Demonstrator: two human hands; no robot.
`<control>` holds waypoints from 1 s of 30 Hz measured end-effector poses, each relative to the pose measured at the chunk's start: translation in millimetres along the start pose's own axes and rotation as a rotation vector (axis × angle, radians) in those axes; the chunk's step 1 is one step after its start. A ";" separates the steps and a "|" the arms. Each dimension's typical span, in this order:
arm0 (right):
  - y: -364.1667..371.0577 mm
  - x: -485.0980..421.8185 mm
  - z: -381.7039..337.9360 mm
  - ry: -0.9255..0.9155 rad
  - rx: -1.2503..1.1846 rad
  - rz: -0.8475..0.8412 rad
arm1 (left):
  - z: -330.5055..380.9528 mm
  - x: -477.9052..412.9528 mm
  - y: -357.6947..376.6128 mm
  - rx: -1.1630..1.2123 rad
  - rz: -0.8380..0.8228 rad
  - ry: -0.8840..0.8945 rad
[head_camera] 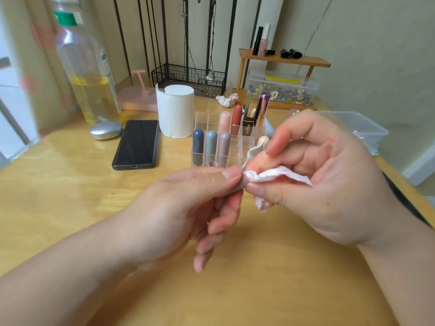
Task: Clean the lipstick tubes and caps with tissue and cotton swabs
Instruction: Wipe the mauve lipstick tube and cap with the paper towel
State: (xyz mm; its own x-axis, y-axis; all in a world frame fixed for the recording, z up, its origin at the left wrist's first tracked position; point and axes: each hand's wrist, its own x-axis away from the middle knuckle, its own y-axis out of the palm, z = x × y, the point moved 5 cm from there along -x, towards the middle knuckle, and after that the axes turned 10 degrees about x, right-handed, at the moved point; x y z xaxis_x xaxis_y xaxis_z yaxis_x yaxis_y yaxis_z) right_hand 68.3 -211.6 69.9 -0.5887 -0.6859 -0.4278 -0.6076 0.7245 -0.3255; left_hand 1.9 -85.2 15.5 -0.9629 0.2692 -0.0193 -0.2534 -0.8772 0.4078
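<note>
Head view showed both hands meeting just in front of the clear organizer (203,118). The left hand (186,203) pinched a small grey lipstick piece (240,187) between thumb and forefinger, its other fingers loosely curled below. The right hand (329,184) curled thumb and fingers round a crumpled white tissue (280,176), pressing it against the piece's end. Capped lipsticks (211,147) stood inside the organizer, and a tissue roll (175,114) stood just left of it.

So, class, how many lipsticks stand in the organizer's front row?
3 sure: blue, grey, mauve, left to right; maybe a beige fourth, half hidden by the right hand.
</note>
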 end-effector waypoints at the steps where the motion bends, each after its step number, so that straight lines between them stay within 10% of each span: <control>1: 0.4 -0.1 -0.5 -0.003 0.004 -0.002 | 0.1 0.2 -0.3 0.011 -0.013 -0.013; 30: 10.5 3.0 -0.4 -0.073 0.123 0.014 | -1.9 0.5 -3.6 0.070 0.041 -0.104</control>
State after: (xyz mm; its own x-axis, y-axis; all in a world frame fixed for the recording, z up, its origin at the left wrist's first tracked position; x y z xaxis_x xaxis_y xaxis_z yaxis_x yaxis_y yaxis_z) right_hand 60.0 -206.1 65.5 -0.5535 -0.6720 -0.4920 -0.5269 0.7400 -0.4181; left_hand 2.1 -82.6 12.2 -0.9565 0.2767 0.0923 -0.2035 -0.8596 0.4688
